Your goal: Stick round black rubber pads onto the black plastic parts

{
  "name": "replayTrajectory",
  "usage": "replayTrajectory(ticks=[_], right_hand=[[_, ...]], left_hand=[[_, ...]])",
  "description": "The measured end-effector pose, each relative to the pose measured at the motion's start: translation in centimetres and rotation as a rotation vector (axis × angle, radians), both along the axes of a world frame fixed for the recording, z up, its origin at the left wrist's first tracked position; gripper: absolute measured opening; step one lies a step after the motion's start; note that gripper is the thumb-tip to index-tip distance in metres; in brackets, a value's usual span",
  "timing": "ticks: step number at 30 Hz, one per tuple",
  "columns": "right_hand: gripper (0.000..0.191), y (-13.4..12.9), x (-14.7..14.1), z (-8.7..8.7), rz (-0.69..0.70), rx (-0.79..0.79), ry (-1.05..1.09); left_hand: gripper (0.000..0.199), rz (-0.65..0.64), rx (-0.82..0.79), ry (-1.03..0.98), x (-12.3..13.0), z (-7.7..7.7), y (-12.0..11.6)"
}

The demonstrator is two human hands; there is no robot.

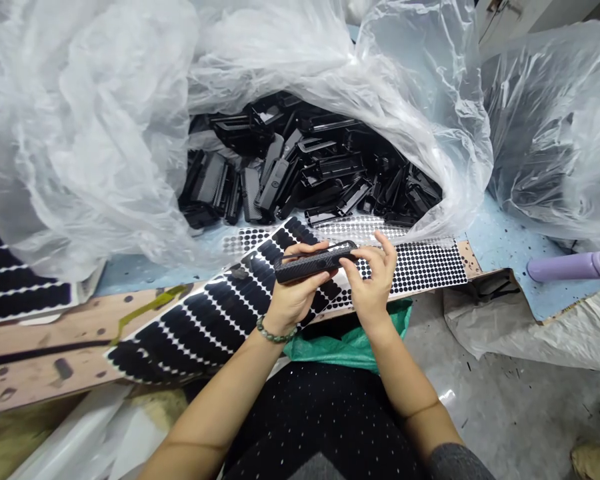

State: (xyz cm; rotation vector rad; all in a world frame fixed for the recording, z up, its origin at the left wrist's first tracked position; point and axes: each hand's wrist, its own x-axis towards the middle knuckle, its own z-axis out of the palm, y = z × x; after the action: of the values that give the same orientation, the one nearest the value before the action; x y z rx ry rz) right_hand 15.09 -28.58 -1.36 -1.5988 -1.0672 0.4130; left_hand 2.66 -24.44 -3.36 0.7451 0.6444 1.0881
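Note:
A long black plastic part (310, 265) with a carbon-look weave and a round mark on its face lies across my hands. My left hand (295, 293), with a green bead bracelet at its wrist, wraps its left half, thumb in front and fingers behind. At the right end, my right hand (373, 277) pinches the part between thumb and index finger, its other fingers raised. Beneath the hands are a sheet of black stickers in rows (200, 327) and a sheet of small black dots (425, 267).
Behind the hands, a large clear plastic bag (300, 60) gapes around several similar black parts (275, 180). Another plastic bag (555, 127) stands at right, near a purple bottle (565, 267). Below the table edge hangs a green bag (330, 350). More sticker sheets (15, 280) lie at left.

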Motion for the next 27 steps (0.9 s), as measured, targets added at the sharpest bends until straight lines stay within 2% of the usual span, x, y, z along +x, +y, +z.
replayTrajectory(ticks=[3,5,9,13,14,16,18,20,21,24,27], right_hand=[[0.060,0.1,-0.2,-0.4,0.037,-0.020,0.184],[0.069,0.4,-0.4,-0.6,0.102,-0.032,0.320],[0.053,1.0,-0.3,-0.7,0.139,-0.049,0.483],[0.039,0.4,1.6,-1.0,0.080,-0.072,0.567],[0.037,-0.1,2.2,-1.1,0.089,-0.086,0.545],[0.033,-1.3,3.2,-1.5,0.197,-0.155,0.435],[0.029,-2.4,3.8,-1.9,0.366,-0.248,0.265],[0.027,-3.2,4.1,-2.4,0.447,-0.301,0.107],[0.026,-3.4,4.2,-2.6,0.430,-0.309,0.045],[0.019,-3.0,4.9,-3.3,0.250,-0.334,-0.099],[0.013,-1.8,5.3,-4.0,0.155,-0.468,-0.227]], left_hand=[[0.043,0.028,0.010,0.009,0.2,0.0,-0.1],[0.043,0.039,0.020,0.006,0.4,-0.2,-0.2],[0.041,0.022,0.029,0.010,0.0,-0.6,-0.4],[0.052,-0.218,0.122,-0.019,-1.5,-0.7,1.3],[0.054,-0.252,0.154,-0.010,-1.6,-0.7,2.2],[0.045,-0.223,0.229,0.082,-0.7,-0.6,4.2],[0.030,-0.149,0.343,0.273,1.5,-0.7,6.3],[0.022,-0.135,0.499,0.499,4.7,-1.0,8.4],[0.021,-0.116,0.551,0.646,6.4,-1.2,9.3],[0.024,-0.070,0.538,0.770,10.1,-2.1,11.3],[0.023,-0.039,0.514,0.833,10.9,-2.3,12.2]])
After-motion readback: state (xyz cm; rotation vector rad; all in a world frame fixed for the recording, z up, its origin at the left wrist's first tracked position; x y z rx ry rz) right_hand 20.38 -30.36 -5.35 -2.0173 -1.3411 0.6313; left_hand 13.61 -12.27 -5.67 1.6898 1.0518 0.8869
